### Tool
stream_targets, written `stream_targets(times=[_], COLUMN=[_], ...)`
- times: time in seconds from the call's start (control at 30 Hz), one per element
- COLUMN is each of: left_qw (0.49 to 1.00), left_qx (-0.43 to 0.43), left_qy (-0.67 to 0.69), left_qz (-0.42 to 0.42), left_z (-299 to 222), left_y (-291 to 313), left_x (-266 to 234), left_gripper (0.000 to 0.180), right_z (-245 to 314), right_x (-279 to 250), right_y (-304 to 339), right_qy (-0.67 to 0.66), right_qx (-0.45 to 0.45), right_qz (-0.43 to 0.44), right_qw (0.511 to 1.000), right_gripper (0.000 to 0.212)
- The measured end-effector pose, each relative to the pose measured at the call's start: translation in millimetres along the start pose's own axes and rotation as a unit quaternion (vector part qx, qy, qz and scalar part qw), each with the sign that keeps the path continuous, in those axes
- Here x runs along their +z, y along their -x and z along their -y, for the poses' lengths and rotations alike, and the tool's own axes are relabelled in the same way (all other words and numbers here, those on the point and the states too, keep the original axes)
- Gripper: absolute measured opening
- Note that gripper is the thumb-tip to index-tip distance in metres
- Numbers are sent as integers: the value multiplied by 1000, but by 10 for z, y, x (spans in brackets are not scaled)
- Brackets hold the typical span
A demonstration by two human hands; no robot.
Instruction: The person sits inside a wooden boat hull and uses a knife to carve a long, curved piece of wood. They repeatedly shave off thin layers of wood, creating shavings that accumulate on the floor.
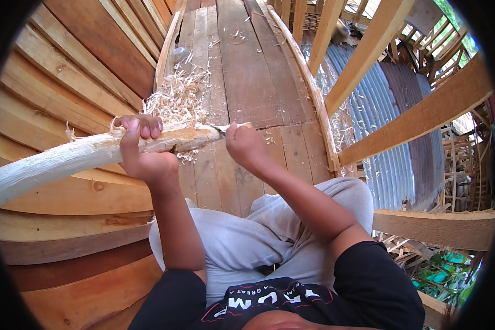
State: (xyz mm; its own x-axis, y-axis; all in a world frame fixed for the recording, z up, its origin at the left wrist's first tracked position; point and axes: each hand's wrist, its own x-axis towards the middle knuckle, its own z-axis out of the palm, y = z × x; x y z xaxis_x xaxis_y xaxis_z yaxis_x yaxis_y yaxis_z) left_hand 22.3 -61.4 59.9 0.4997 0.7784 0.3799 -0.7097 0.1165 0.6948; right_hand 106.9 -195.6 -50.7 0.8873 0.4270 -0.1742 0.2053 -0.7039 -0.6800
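My left hand (pixel 140 148) is wrapped around a long pale wooden pole (pixel 55 162) with its bark stripped. The pole runs from the left edge to just past my grip. My right hand (pixel 246 147) is closed on the handle of a blade (pixel 224 128), whose metal edge rests against the pole's tapered brownish end (pixel 190 137). A heap of pale wood shavings (pixel 179 99) lies on the plank floor just beyond the pole's end. I sit with grey-trousered knees (pixel 291 225) below my hands.
Curved wooden hull planks (pixel 66 71) rise on the left. The plank floor (pixel 247 71) stretches ahead. Slanted timber beams (pixel 423 115) cross on the right, with corrugated metal sheeting (pixel 390 110) below them. A clear bottle (pixel 180 54) lies near the shavings.
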Motion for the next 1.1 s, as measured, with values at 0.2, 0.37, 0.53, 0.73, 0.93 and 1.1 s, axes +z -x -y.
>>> stream_targets(times=[0.2,0.37,0.53,0.73,0.93,1.1], left_qw=[998,1000,1000,999,997,995], left_qx=[-5,1,-1,-6,-6,-15], left_qy=[0,2,5,7,27,50], left_qz=[-56,-30,-20,-32,-70,-83], left_z=[9,-8,9,-32,28,56], left_y=[1,-1,62,-26,-155,-306], left_x=[100,69,193,52,-58,-332], left_gripper=[12,13,13,13,12,12], right_z=[-587,-48,-568,118,-332,-231], right_x=[264,-31,129,-65,365,331], right_y=[-255,31,-240,174,-123,-68], right_qy=[-45,-12,-8,-33,-2,11], right_qx=[60,12,71,-57,-74,-49], right_qz=[-74,17,-52,-39,-118,-62], right_qw=[994,1000,996,997,990,997], right_gripper=[55,54,52,55,51,54])
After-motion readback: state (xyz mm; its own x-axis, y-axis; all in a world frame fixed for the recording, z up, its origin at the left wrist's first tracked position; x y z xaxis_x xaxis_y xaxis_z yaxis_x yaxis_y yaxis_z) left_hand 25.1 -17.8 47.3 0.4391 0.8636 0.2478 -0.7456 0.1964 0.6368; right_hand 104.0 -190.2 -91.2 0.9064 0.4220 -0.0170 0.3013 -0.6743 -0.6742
